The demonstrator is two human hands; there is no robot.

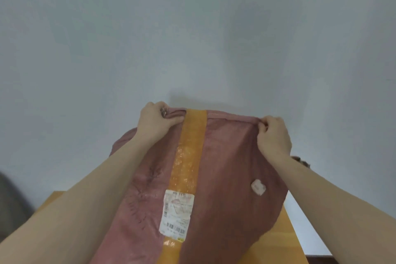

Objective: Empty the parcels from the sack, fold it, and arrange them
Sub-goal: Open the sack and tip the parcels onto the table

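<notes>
Running off the bottom edge, both bare forearms and the lower part of the sack (225, 178) are cut from view, so its mouth and anything inside cannot be seen; no parcels show. The sack is a reddish-brown woven bag, creased and slack, held up over an orange table (289, 233) whose surface shows only in slivers at either side. A broad strip of glossy yellow tape (190, 156) runs down it, and over the tape sits a worn white shipping label (176, 214) with barcodes, its print too blurred to read. A small torn sticker scrap (258, 187) clings further right. At the top hem, the left hand (156, 122) grips one corner and the right hand (273, 135) pinches the other, fingers curled into the cloth. Behind is a plain pale wall (192, 28).
</notes>
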